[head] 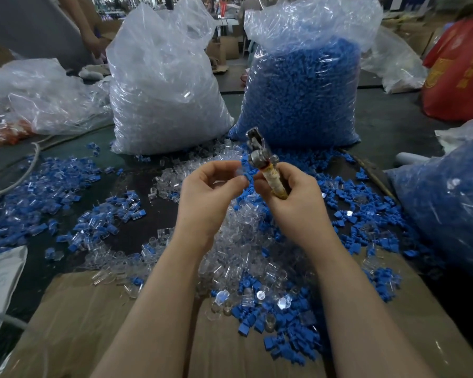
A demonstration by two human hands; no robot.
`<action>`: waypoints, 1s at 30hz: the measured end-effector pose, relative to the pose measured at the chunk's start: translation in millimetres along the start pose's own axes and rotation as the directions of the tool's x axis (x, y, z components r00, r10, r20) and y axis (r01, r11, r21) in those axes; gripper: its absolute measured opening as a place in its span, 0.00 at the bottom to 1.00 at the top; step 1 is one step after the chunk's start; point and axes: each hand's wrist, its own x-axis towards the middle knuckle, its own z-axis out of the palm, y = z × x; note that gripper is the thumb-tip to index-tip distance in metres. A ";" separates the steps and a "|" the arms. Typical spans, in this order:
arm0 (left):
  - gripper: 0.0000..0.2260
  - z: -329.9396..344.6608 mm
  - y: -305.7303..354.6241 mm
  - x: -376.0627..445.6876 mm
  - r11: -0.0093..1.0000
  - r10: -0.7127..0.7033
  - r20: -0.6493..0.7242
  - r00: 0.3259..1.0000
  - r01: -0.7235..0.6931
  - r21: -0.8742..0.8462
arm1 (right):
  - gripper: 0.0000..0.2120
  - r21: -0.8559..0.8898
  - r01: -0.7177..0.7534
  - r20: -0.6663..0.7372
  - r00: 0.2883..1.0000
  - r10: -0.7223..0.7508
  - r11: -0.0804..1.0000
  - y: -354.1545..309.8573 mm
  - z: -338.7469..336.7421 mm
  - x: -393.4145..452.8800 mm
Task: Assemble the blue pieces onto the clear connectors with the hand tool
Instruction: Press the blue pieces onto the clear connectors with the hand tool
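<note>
Plastic this small looks light, stiff and slippery, so our left hand [210, 186] pinches the blue piece [247, 178] by its edges while our right hand [290, 192] grips the hand tool [266, 166] by its taped handle.

Shiny metal hand tool [260, 154]; glossy clear-plastic bags [164, 85]; matt cardboard [93, 323].

Soft even light, warped blurry edges

Red bag [459, 69] far right; orange pieces, perhaps, in crumpled plastic [10, 132] left
</note>
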 end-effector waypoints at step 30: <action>0.11 -4.5 0.2 2.2 0.989 0.146 0.031 0.989 -0.146 0.005 | 0.05 -0.332 -0.088 0.210 0.964 0.164 0.939 5.8 -12.7 -1.2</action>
